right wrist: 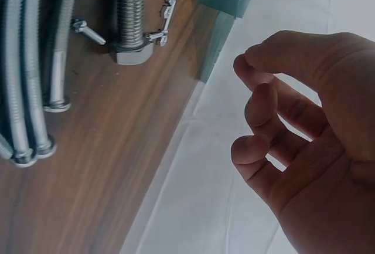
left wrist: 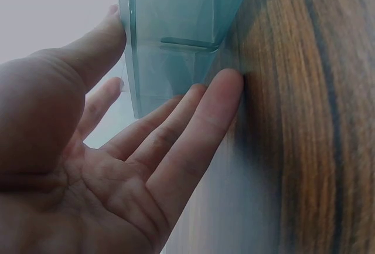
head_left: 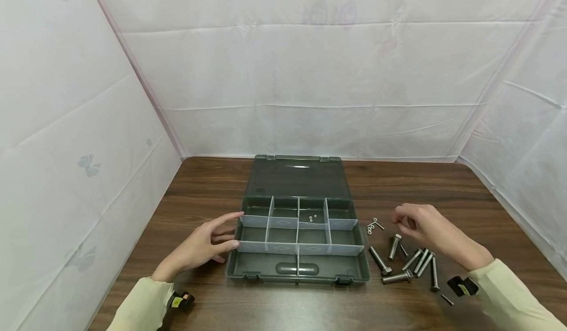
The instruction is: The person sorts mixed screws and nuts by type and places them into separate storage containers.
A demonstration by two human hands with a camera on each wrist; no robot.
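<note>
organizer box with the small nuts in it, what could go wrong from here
The organizer box is steadied only by the left hand at its side; a knock could bounce the tiny nuts over the low dividers. The right hand hovers above loose bolts and washers, which might roll or scatter.

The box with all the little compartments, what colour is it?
The organizer box is dark grey-green with paler see-through dividers, clearest in the head view.

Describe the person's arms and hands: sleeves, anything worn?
Both arms wear pale yellow-green long sleeves. Each wrist carries a small black device with a yellow label, the other on the right. The left hand and right hand are bare: no gloves.
</note>
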